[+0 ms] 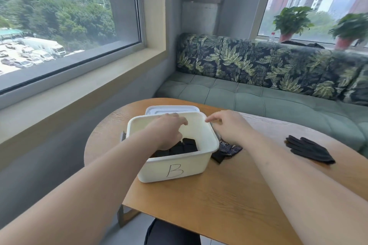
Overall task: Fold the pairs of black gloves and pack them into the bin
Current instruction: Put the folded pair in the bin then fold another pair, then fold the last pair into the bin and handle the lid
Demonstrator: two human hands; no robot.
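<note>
Black folded gloves are lying in the bin under my left hand, which is hovering loosely curled, holding nothing. My right hand is hanging empty over a pair beside the bin; pulling out carelessly, I am risking dragging the folds open.

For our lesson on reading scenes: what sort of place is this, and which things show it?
Probably a lounge or break corner high in a city building: a green tufted sofa with leaf-print back cushions, a rounded wooden table, and a large window overlooking trees and towers.
</note>
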